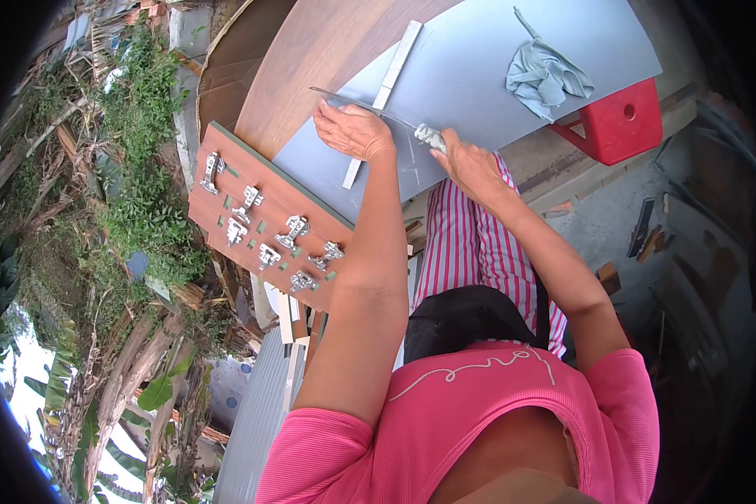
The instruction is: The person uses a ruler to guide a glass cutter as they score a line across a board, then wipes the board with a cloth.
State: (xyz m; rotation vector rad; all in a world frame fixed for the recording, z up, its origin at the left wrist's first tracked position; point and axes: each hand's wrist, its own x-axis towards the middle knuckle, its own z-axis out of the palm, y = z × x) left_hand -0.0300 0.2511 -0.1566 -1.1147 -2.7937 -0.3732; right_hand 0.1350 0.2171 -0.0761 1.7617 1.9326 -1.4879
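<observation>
A long, thin blade (392,118) with a pale wrapped handle (429,136) looks like a knife. My right hand (472,170) is closed round the handle. Towards the tip, my left hand (351,132) has its bent fingers pressed at the blade, their undersides hidden. Beneath the blade, a narrow light strip (401,57) crosses a grey-blue sheet (470,50). Close by my left forearm, a reddish-brown board (218,206) carries several metal cabinet hinges (293,231) beside small rectangular greenish marks.
A crumpled light-blue cloth (544,76) lies on the sheet. Past its near right edge stands a red plastic stool (622,124). Wood-grain surface (311,50) shows at the upper left. Green plants (143,168) and dry stalks fill the left side. Wood scraps (647,242) lie on the right-hand floor.
</observation>
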